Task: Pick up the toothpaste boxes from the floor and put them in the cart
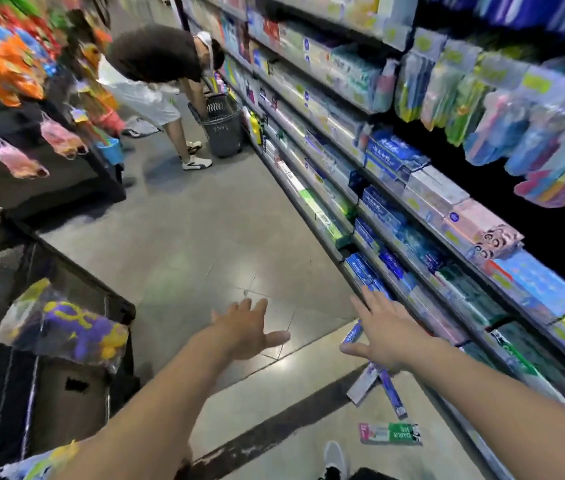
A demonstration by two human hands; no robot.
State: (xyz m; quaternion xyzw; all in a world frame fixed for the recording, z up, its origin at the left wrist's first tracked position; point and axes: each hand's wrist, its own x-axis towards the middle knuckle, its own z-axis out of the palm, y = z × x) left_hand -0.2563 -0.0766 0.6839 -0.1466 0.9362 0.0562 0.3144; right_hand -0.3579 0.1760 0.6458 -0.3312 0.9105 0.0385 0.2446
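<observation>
Several toothpaste boxes lie on the grey floor by the foot of the right-hand shelf. A blue box [352, 333] peeks out under my right hand [383, 332]. A grey-white box [363, 383] and a blue-purple box [391, 393] lie crossed just below it. A green and pink box [391, 433] lies nearest my shoe. My right hand hovers above the blue box with fingers spread, holding nothing. My left hand [244, 329] is open over bare floor to the left. The black cart [118, 306] stands at the lower left.
Shelves of toothpaste and toothbrushes [412, 188] run along the right. A person [156, 64] bends over a grey basket [220, 126] far down the aisle. Hanging goods fill the left rack [14, 64]. A cardboard box [69, 393] and plastic packets sit in the cart.
</observation>
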